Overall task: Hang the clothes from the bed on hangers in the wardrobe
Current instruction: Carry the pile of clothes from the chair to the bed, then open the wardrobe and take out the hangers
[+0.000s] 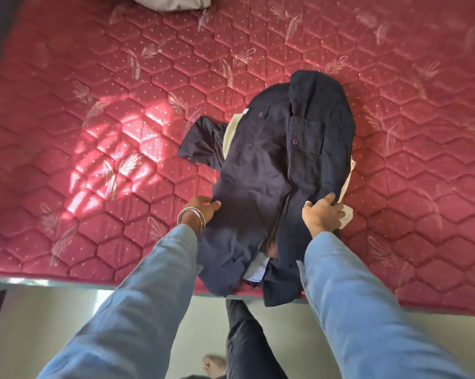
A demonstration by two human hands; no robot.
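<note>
Both arms extended forward and down, roughly parallel, in light blue sleeves (154, 291) reaching to the wrists. Left hand (203, 210): palm turned inward, thumb pointing right, fingers curled and partly hidden, pinching dark cloth. Two metal bangles (191, 219) sit on the left wrist, just above the sleeve cuff. Right hand (322, 214): back of hand facing the camera, fingers spread and bent downward, closed over a fold of cloth; fingertips mostly hidden. Hands level with each other, well apart. One leg in dark trousers (247, 340) and a bare foot (213, 365) visible between the arms, below.
</note>
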